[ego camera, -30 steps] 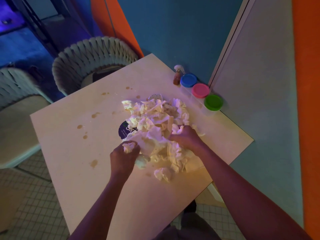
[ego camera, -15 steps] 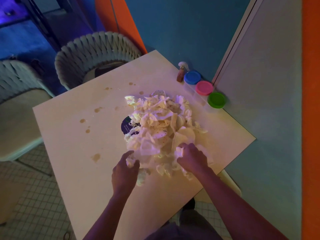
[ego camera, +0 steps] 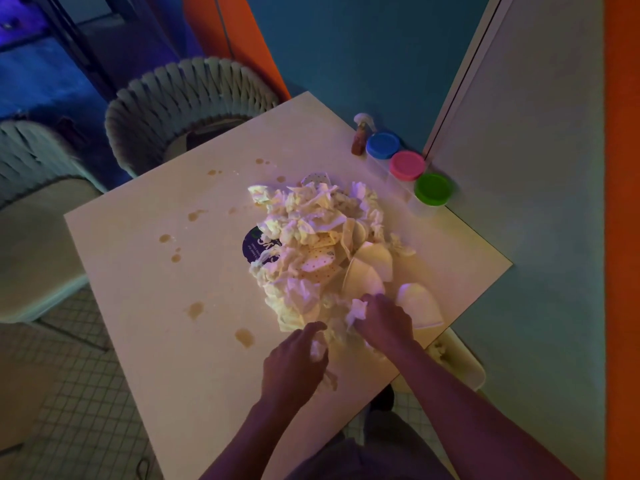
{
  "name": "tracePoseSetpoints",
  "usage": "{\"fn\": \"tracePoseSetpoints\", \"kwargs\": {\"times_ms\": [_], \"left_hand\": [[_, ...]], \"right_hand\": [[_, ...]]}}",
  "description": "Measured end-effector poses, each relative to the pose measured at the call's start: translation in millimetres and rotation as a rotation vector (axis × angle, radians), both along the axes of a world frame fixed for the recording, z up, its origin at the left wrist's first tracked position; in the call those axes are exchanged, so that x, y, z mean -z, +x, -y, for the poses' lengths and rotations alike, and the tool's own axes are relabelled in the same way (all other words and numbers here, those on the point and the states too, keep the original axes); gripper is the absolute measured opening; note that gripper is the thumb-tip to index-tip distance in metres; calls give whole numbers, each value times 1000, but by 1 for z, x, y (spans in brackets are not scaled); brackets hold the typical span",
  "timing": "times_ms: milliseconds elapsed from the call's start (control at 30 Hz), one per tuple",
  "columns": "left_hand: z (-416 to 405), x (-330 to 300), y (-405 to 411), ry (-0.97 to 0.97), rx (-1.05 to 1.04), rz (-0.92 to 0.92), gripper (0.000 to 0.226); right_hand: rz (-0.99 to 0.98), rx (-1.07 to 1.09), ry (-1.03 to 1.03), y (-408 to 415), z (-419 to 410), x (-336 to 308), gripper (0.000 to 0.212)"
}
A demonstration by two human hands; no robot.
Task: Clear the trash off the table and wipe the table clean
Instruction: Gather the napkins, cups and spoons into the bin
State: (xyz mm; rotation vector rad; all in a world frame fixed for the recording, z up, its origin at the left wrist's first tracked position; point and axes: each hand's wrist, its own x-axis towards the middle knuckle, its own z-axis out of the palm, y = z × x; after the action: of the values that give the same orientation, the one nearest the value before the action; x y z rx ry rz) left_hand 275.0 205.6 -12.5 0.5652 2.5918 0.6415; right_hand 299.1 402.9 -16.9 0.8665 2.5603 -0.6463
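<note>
Near the right edge of the tabletop (ego camera: 145, 306) sits a big heap of crumpled paper trash (ego camera: 311, 244), napkins and paper cups tangled together, spreading from the middle of the board toward the near right edge. Both hands are at its near end. The left hand (ego camera: 294, 365) has its fingers curled around a small wad of napkin (ego camera: 317, 348), pinching it just at the foot of the heap. The right hand (ego camera: 384, 323) grips another scrap of napkin (ego camera: 358, 310), knuckles up, pressed into the pile beside a tipped paper cup (ego camera: 419, 306). A dark round lid (ego camera: 254, 245) with white print pokes out from under the heap on its left side. Brown spill spots (ego camera: 195, 310) dot the bare surface left of the pile. At the far right corner stand three tubs in a row, blue lid (ego camera: 382, 145), pink lid (ego camera: 407, 165), green lid (ego camera: 432, 188), with a small brown bottle (ego camera: 360, 140) just beside the blue one. A pale bin (ego camera: 460, 362) shows below the near right edge.
</note>
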Motion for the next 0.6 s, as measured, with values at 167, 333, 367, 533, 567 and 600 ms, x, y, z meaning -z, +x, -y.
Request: {"fn": "tracePoseSetpoints", "kwargs": {"times_ms": [167, 333, 367, 533, 567, 600], "left_hand": [[-29, 7, -7, -133, 201, 7, 66], [-40, 26, -10, -264, 216, 34, 70], [-39, 29, -10, -264, 198, 31, 67], [-36, 33, -9, -240, 166, 17, 48], [-35, 33, -8, -237, 167, 17, 45], [-34, 32, -8, -230, 169, 17, 43]], "right_hand": [[-69, 116, -83, -8, 0, -11, 53], [-106, 216, -116, -12, -5, -25, 62], [-122, 240, -118, -12, -7, -27, 62], [-200, 424, -214, -10, -13, -34, 52], [-216, 450, -234, -9, -14, -35, 52], [-229, 473, -256, -9, -14, -36, 51]]}}
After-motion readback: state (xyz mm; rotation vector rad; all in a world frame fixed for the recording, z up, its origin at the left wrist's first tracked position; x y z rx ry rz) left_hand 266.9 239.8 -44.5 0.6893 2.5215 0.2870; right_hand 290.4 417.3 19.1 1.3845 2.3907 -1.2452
